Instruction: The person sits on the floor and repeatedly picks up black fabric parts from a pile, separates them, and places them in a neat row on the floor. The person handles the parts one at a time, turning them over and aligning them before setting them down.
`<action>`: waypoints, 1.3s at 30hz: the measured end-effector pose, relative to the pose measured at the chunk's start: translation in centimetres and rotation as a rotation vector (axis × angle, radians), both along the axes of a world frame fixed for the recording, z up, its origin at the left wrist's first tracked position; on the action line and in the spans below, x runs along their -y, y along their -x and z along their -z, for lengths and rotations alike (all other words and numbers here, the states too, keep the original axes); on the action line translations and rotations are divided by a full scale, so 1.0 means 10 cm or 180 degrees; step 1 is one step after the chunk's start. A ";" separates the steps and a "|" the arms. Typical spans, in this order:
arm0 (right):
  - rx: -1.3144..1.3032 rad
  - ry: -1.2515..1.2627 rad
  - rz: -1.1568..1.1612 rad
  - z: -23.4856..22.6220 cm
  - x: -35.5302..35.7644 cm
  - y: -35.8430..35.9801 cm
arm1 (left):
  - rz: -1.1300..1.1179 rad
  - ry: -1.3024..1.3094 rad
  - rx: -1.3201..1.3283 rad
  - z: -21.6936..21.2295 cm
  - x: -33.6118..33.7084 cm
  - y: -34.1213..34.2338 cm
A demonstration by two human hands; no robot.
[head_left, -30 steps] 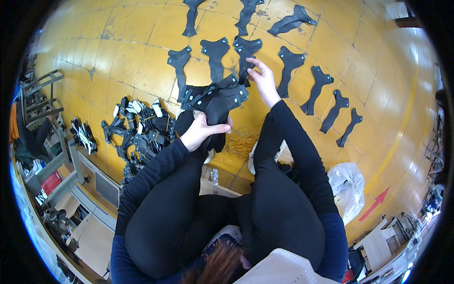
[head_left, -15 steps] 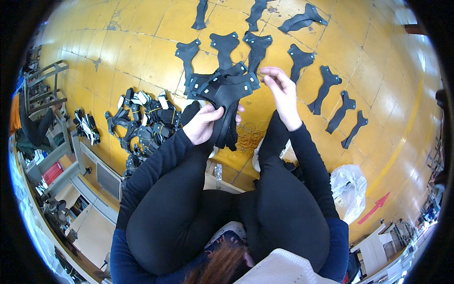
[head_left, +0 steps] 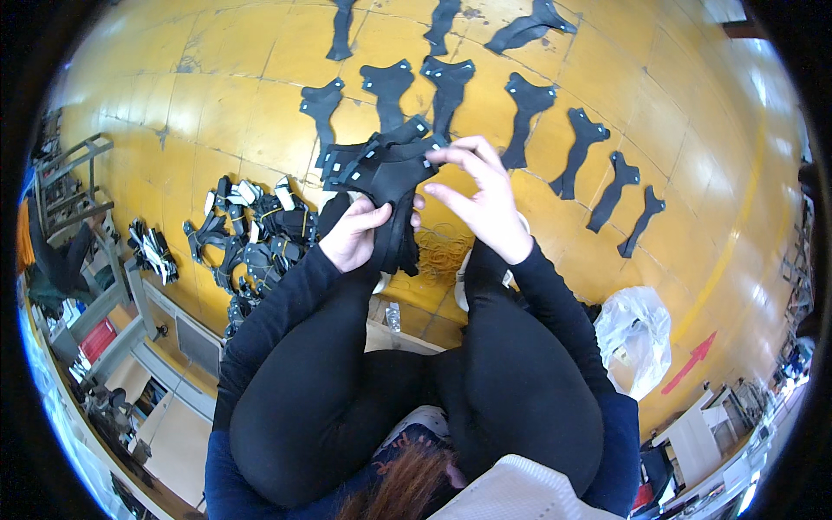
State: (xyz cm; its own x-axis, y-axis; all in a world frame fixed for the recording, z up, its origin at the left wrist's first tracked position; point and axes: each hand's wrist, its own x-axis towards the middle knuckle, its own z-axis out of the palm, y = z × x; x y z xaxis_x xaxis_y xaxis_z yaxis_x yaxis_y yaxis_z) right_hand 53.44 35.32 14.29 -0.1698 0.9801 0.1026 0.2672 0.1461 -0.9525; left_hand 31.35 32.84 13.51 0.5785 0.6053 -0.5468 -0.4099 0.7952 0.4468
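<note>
My left hand [head_left: 354,236] grips a fanned stack of black Y-shaped fabric pieces [head_left: 392,178] by their narrow stems, thumb on top. Small pale labels dot the wide ends, which point away from me. My right hand [head_left: 487,204] is at the stack's right side, with thumb and fingers apart. Its fingertips reach the labelled right end of the top piece; whether they touch it I cannot tell. A heap of loose yellowish rubber bands [head_left: 442,251] lies on the floor between my feet, partly behind the stack.
Similar black pieces [head_left: 526,113] lie in rows on the yellow tiled floor [head_left: 234,104] ahead and to the right. To the left is a pile of banded black bundles [head_left: 282,225], with a smaller bundle [head_left: 153,251] beside it. A clear plastic bag [head_left: 633,338] stands at the right.
My right hand has come down and left, from beside the stack to its right end. The whole view has shifted slightly; my left hand keeps its hold on the stack.
</note>
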 end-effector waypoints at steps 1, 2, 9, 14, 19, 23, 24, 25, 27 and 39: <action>-0.0075 0.0294 0.0063 -0.05 0.00 0.03 | 0.0007 -0.0025 -0.0027 -0.02 0.00 0.00; 0.0029 0.0177 0.0038 -0.03 0.01 0.04 | 0.0008 -0.0035 -0.0022 -0.02 0.00 -0.01; 0.0080 0.0122 -0.0028 0.08 0.11 0.07 | 0.0199 -0.0085 -0.0035 0.03 0.09 -0.01; -0.0975 0.0687 -0.0337 0.06 0.19 0.03 | -0.0254 -0.0053 0.0062 0.13 0.14 0.03; -0.1299 0.0949 -0.0303 -0.03 0.22 -0.04 | -0.0291 -0.0073 -0.0735 0.05 0.07 0.01; -0.2295 0.1587 0.0340 -0.01 0.22 -0.04 | -0.0227 0.0009 -0.0655 0.11 0.10 0.05; -0.2206 0.1582 0.0441 0.01 0.20 -0.06 | -0.0190 -0.0055 -0.0630 0.09 0.11 0.04; -0.2117 0.1576 0.0541 0.04 0.19 -0.08 | -0.0134 -0.0056 -0.0497 0.07 0.10 0.03; -0.2163 0.1511 0.0570 0.05 0.16 -0.11 | -0.0030 -0.0066 -0.0234 0.00 0.07 0.02; -0.0792 0.1327 -0.0414 -0.28 -1.38 -0.49 | -0.0764 0.0158 0.0223 0.08 -0.06 0.28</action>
State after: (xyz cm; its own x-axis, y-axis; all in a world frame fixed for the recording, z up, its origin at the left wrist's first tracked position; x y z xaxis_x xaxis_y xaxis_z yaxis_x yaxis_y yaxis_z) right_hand 58.33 49.12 17.10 -0.3134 0.9187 -0.2403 0.0294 -0.2435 -0.9695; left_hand 28.58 33.43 12.69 0.4589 0.7034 -0.5428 -0.6183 0.6916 0.3733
